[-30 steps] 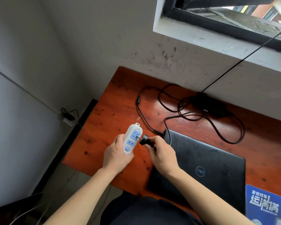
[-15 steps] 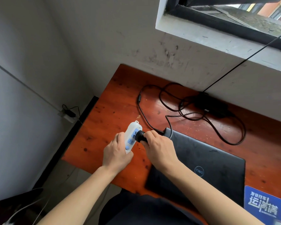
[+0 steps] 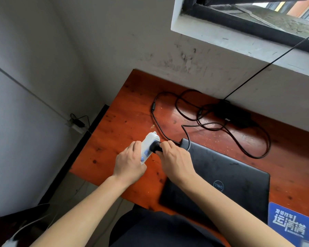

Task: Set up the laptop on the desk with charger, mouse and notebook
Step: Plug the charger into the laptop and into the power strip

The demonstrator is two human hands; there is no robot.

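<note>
My left hand (image 3: pixel 130 162) grips a white power strip (image 3: pixel 149 143) with blue sockets, held above the red-brown wooden desk (image 3: pixel 125 120). My right hand (image 3: pixel 175 159) grips the black charger plug (image 3: pixel 156 146), which is pressed into the strip's upper socket. A closed black laptop (image 3: pixel 227 177) lies on the desk to the right of my hands. The charger's black power brick (image 3: pixel 234 114) and its looped cable (image 3: pixel 185 111) lie behind the laptop by the wall. A blue notebook (image 3: pixel 291 225) shows at the lower right corner.
A grey wall and a window sill (image 3: pixel 239 40) rise behind the desk, with a thin black cable (image 3: pixel 275 56) running up to the window. On the left wall, a small plug with a wire (image 3: pixel 77 122) sits low down. The floor lies left of the desk edge.
My right hand brought the plug from just short of the strip into its socket. The strip turned edge-on, and both hands drew together.
</note>
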